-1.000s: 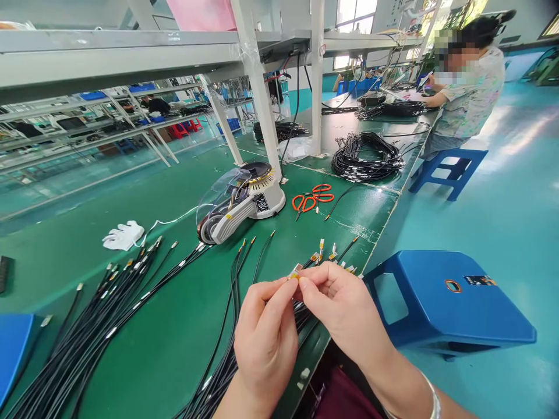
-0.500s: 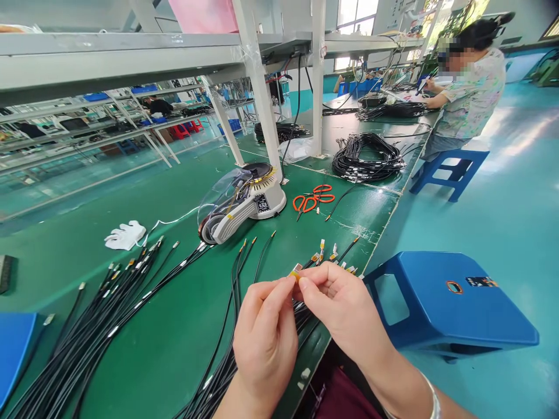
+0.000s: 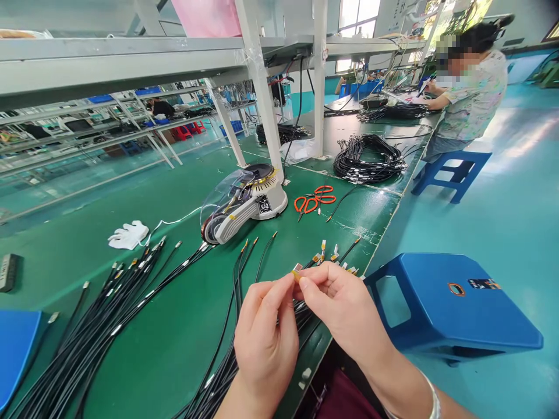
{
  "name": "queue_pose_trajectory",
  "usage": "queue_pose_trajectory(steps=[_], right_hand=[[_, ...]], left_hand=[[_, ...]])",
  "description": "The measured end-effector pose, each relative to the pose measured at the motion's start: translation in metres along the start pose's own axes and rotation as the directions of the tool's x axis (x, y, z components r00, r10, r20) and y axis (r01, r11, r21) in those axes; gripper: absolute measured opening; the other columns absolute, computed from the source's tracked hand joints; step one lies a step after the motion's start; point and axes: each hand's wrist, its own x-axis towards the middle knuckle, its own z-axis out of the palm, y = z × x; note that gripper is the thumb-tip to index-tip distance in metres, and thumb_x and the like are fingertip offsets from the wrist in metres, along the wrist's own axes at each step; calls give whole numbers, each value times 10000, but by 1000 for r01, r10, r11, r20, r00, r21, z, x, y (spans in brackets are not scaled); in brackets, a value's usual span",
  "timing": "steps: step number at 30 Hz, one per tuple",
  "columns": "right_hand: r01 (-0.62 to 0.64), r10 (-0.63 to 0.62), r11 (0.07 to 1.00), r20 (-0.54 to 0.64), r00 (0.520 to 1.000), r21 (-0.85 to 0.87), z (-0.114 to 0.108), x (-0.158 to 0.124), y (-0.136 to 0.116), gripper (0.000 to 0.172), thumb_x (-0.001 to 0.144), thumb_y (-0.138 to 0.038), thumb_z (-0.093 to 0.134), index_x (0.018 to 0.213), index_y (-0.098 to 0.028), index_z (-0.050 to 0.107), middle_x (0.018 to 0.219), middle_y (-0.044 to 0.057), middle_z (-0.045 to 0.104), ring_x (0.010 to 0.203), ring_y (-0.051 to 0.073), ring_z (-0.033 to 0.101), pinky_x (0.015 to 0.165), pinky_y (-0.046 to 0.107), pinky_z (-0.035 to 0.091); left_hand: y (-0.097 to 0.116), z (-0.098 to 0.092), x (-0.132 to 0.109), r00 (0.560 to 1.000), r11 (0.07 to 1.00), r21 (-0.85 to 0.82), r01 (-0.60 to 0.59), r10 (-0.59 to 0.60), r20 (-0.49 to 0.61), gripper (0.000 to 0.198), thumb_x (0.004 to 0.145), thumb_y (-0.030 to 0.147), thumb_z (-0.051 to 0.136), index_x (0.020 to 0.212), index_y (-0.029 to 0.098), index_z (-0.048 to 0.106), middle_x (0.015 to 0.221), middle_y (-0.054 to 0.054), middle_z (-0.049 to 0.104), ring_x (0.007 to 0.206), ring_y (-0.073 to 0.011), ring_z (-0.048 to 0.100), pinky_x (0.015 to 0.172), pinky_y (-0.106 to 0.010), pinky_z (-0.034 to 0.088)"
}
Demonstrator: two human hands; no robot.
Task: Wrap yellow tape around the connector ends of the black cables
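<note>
Between my fingertips is a small cable connector (image 3: 297, 269) with a silvery end and amber tape around it. My left hand (image 3: 267, 326) pinches it from the left, thumb and forefinger pressed together. From the right, my right hand (image 3: 343, 302) grips the taped part between thumb and forefinger. The cable behind the connector is mostly hidden by my hands. Below and beside them runs a bundle of black cables (image 3: 227, 343), several with amber-taped metal ends (image 3: 323, 249) showing just beyond my right hand.
Another cable bundle (image 3: 109, 331) lies at left near a white glove (image 3: 128, 235). A tape dispenser (image 3: 248, 209), orange-handled scissors (image 3: 314, 201) and a coiled cable bundle (image 3: 369, 160) sit farther back. A blue stool (image 3: 454, 302) stands right of the table edge; a person (image 3: 474, 93) works beyond.
My hands keep almost the same pinch on the connector. The whole view has shifted slightly, with surroundings appearing a little farther right and down.
</note>
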Motion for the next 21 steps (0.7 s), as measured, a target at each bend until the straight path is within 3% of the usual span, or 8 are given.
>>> queue_pose_trajectory(steps=[5, 8, 14, 18, 21], right_hand=[[4, -4, 1000, 13, 1000, -4, 0, 2, 2, 178, 762, -321, 674, 735, -165, 594, 840, 60, 700, 742, 176, 659, 729, 321, 548], [12, -12, 999, 11, 1000, -31, 0, 2, 2, 198, 763, -345, 676, 726, -169, 591, 769, 44, 681, 720, 175, 647, 709, 319, 545], [47, -45, 993, 16, 999, -112, 1, 0, 3, 189, 792, -349, 651, 732, -179, 595, 725, 28, 670, 696, 163, 640, 650, 278, 528], [66, -65, 991, 12, 998, -113, 2, 2, 4, 181, 807, -347, 637, 752, -179, 598, 721, 19, 667, 692, 154, 644, 668, 271, 531], [73, -75, 987, -11, 997, -142, 2, 2, 4, 181, 793, -344, 642, 744, -173, 609, 720, 22, 661, 677, 151, 628, 656, 273, 532]], left_hand=[[1, 0, 2, 1000, 1000, 8, 20, -20, -2, 293, 840, 15, 581, 1093, 157, 615, 855, -9, 603, 736, -87, 576, 682, -174, 491], [4, 0, 4, 992, 993, -20, 120, -119, 47, 241, 865, 52, 552, 1059, 171, 631, 860, -20, 606, 756, -106, 593, 671, -194, 502], [8, -3, 7, 927, 929, -74, 362, -350, 137, 118, 902, 170, 537, 951, 209, 637, 878, -13, 628, 754, -124, 615, 650, -229, 514], [7, -4, 9, 892, 895, -85, 438, -421, 165, 78, 901, 224, 550, 879, 216, 624, 827, 5, 633, 690, -118, 634, 584, -221, 513], [8, -5, 10, 889, 893, -88, 442, -423, 174, 85, 898, 243, 553, 855, 213, 621, 808, 6, 630, 678, -121, 644, 539, -211, 508]])
